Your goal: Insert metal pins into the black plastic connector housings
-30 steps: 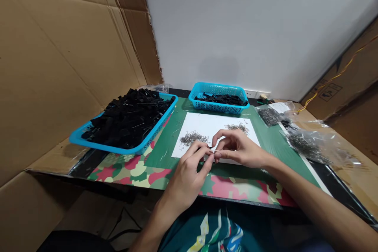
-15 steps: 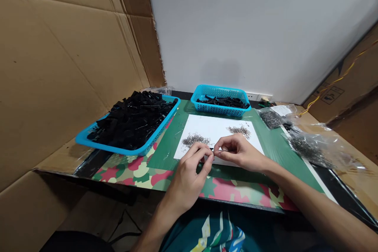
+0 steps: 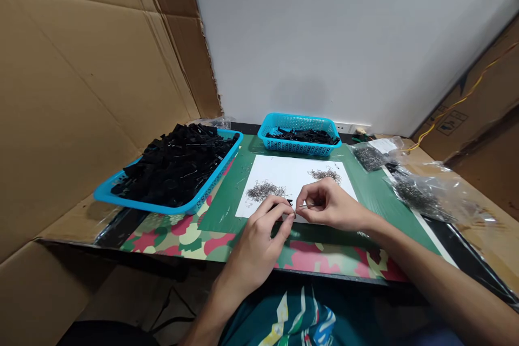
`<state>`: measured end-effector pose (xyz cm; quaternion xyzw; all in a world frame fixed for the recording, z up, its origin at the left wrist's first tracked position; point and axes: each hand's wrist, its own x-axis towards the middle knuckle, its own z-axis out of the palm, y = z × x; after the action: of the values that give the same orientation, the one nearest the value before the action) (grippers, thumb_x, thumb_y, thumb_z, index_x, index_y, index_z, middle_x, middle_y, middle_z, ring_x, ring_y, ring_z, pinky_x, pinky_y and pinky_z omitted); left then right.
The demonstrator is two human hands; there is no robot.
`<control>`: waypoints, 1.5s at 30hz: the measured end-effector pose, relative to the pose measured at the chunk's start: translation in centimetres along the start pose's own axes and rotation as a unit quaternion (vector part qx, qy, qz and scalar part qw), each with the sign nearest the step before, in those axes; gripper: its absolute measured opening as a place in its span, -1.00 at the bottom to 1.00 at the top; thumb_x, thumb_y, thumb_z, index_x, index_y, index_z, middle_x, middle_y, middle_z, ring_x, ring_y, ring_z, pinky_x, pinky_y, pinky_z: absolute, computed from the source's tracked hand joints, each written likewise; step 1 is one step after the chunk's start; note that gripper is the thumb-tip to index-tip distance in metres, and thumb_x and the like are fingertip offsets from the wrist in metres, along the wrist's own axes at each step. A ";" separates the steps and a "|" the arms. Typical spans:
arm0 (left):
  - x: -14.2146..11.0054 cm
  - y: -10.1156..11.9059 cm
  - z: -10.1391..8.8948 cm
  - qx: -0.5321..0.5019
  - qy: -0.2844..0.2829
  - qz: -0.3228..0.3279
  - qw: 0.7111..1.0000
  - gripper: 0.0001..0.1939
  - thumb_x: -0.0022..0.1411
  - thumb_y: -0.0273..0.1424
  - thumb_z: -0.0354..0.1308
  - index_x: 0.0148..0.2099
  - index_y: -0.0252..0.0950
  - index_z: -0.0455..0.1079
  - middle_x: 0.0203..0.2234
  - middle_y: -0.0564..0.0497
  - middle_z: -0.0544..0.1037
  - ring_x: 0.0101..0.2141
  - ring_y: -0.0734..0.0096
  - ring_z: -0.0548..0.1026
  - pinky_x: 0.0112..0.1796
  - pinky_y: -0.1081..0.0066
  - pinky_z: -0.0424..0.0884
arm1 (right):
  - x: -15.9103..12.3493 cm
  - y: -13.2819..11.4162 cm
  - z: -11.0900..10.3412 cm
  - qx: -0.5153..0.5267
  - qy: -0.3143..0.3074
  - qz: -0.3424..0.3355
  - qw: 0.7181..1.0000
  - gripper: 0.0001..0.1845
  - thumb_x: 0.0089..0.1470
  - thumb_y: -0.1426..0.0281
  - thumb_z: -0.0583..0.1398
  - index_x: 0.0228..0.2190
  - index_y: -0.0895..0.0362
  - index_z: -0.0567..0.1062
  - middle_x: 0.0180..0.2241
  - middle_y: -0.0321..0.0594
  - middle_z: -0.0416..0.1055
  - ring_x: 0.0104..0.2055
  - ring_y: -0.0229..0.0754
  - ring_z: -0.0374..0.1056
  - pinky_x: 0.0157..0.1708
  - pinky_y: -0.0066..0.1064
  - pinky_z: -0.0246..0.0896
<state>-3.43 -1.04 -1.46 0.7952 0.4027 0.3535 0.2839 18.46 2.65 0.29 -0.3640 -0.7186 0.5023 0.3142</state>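
My left hand (image 3: 267, 232) is pinched closed on a small black piece (image 3: 289, 202), whose tip shows above the fingertips; the rest is hidden. Just to its right, my right hand (image 3: 328, 206) is closed around a thin metal tool (image 3: 307, 205), its slim end pointing left toward the black piece. A small gap separates the fingertips of the two hands. Both are over the front part of a white sheet (image 3: 279, 167). Beyond my left hand lies a pile of tiny wire pieces (image 3: 265, 191), and behind my right hand is a similar pile (image 3: 325, 174).
A large blue basket (image 3: 194, 206) heaped with black pieces stands left. A smaller blue basket (image 3: 300, 147) with black pieces is at the back. Plastic bags of small metal parts (image 3: 371, 158) (image 3: 421, 197) lie right. Cardboard (image 3: 81, 81) walls the left side.
My right hand has drawn slightly away from my left fingertips, and more of the black piece shows. The whole view has shifted a little.
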 end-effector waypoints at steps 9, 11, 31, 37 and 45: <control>0.1 -1.3 0.5 -0.020 0.020 0.006 1.000 -0.62 0.55 -0.49 -0.08 0.27 -0.12 0.38 0.09 -0.04 0.59 0.02 0.29 0.61 0.01 0.28 0.58 | 0.7 1.8 -1.5 -0.005 0.096 0.067 0.993 -0.91 -0.10 0.43 0.28 -0.56 0.19 0.52 -0.65 -0.42 0.18 -0.56 -0.37 -0.02 -0.53 -0.43 -0.19; 0.1 -1.3 0.6 -0.017 0.025 0.008 0.999 -0.62 0.55 -0.50 -0.08 0.26 -0.13 0.39 0.11 -0.03 0.59 0.09 0.27 0.59 0.07 0.26 0.57 | 1.0 2.1 -1.2 -0.005 0.101 0.078 0.992 -0.89 -0.09 0.41 0.28 -0.57 0.19 0.51 -0.66 -0.42 0.19 -0.56 -0.36 0.01 -0.53 -0.43 -0.18; -0.3 -1.5 1.0 0.120 0.005 0.047 0.992 -0.75 0.53 -0.49 0.04 0.15 -0.21 0.44 -0.10 -0.08 0.60 -0.06 0.19 0.53 -0.10 0.17 0.50 | 0.5 2.2 -1.3 -0.098 0.147 0.096 0.980 -0.88 -0.07 0.41 0.28 -0.57 0.18 0.51 -0.66 -0.38 0.28 -0.58 -0.34 0.09 -0.55 -0.42 -0.12; -0.3 -1.3 1.0 0.126 -0.008 0.053 0.991 -0.76 0.55 -0.46 0.02 0.15 -0.23 0.42 -0.15 -0.07 0.58 -0.09 0.16 0.49 -0.15 0.16 0.46 | 0.4 2.2 -1.3 -0.112 0.121 0.085 0.983 -0.87 -0.01 0.40 0.27 -0.55 0.17 0.50 -0.66 -0.42 0.20 -0.57 -0.35 0.02 -0.55 -0.41 -0.16; -0.3 -0.9 0.9 0.125 -0.035 0.032 0.991 -0.81 0.56 -0.47 -0.01 0.05 -0.25 0.43 -0.17 -0.05 0.56 -0.10 0.16 0.44 -0.14 0.18 0.39 | 0.3 2.3 -0.9 -0.212 0.112 0.029 0.970 -0.91 0.03 0.45 0.23 -0.48 0.17 0.52 -0.63 -0.42 0.20 -0.55 -0.33 0.05 -0.52 -0.41 -0.09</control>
<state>-3.23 -0.95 -2.72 0.8487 0.4079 0.2815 0.1848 19.57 3.87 -1.60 -0.4967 -0.7585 0.3032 0.2934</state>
